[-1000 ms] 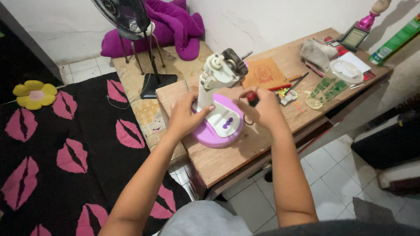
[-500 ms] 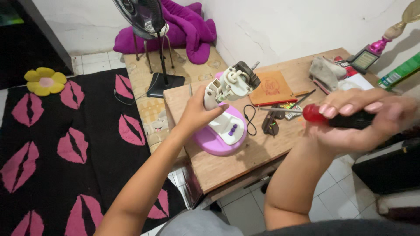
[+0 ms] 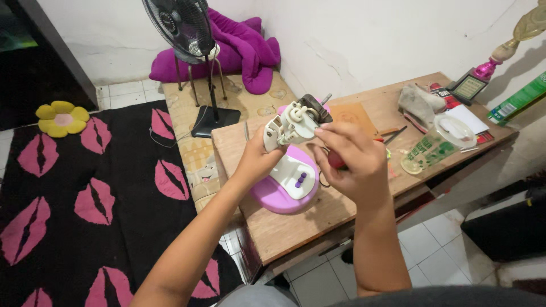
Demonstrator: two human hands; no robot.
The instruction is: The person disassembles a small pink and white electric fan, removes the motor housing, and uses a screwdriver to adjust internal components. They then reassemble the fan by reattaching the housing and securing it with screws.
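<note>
Head view: left hand (image 3: 259,159) grips the white fan motor (image 3: 296,122) above its pink base (image 3: 284,193) on the wooden table (image 3: 273,227). Right hand (image 3: 350,162), closed around a red-handled screwdriver (image 3: 335,162), works beside the motor; a slipping tip could likely gouge the housing or the left fingers.

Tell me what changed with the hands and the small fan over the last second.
The right hand, gripping a red-handled tool, swung out to the right, then came back to the motor head of the pink-based fan. The left hand stayed on the white neck; the fan stayed on the wooden table.

Pink-and-white fan base (image 3: 284,190), perhaps lilac-tinged
</note>
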